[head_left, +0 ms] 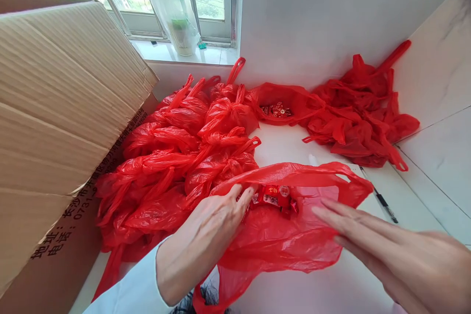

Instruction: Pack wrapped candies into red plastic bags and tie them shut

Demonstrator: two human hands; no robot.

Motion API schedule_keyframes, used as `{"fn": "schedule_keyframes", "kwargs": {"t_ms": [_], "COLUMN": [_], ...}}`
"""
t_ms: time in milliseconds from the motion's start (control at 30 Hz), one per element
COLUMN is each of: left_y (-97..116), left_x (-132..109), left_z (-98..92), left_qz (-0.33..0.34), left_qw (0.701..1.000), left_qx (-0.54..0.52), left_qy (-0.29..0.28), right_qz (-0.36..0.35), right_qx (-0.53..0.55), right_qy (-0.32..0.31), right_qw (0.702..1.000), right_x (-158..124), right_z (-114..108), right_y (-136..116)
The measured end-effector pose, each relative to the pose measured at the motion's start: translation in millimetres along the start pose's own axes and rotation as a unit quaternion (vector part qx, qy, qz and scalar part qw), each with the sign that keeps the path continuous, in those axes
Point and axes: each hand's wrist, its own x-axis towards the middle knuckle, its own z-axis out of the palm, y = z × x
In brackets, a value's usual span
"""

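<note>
On the crinkled red plastic bag, both hands rest flat.

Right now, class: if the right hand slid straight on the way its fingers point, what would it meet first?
The right hand points left and slightly up over the open red bag. First in line, probably, are the red-wrapped sweets inside it, though depth is hard to judge.

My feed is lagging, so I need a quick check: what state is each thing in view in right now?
Front red bag: open, lying flat, wrapped candy at its mouth.
Left hand: fingertips on the bag's mouth, by the candy.
Right hand: open, flat on the bag.
Pile of red bags: knotted shut.
Far bag: open, candy inside.
Empty bags: crumpled, untied.
Cardboard box: flap open.
Pen: lying on the counter.
</note>
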Motion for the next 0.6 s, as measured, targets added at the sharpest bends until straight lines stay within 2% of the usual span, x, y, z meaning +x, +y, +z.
{"fn": "schedule_keyframes", "kwargs": {"t_ms": [100,167,233,300,400,500,600], "left_y": [5,10,14,16,14,11,11], "left_x": [9,14,17,16,12,7,5], "left_z": [-12.5,-24.6,-35.3,-41.6,-42.8,-40.6,-40.5], "left_qz": [-0.013,-0.011,-0.015,-0.02,-0.009,0.001,-0.002], "left_qw": [1.0,0.998,0.996,0.995,0.996,0.997,0.996], "left_qx": [0.02,0.057,0.092,0.1,0.084,0.082,0.089], "left_qy": [0.012,0.007,0.001,-0.004,-0.008,0.006,0.002], "right_qz": [-0.033,-0.032,-0.015,0.038,0.092,0.092,0.094], "right_qx": [0.027,0.066,0.077,0.078,0.095,0.104,0.109], "right_qy": [0.048,0.061,0.003,-0.073,-0.099,-0.1,-0.106], "right_qw": [0.998,0.995,0.997,0.994,0.986,0.985,0.984], "right_x": [10,31,58,80,93,93,93], "right_z": [-4,7,29,54,82,92,88], "right_y": [-20,-29,-30,-22,-7,1,2]}}
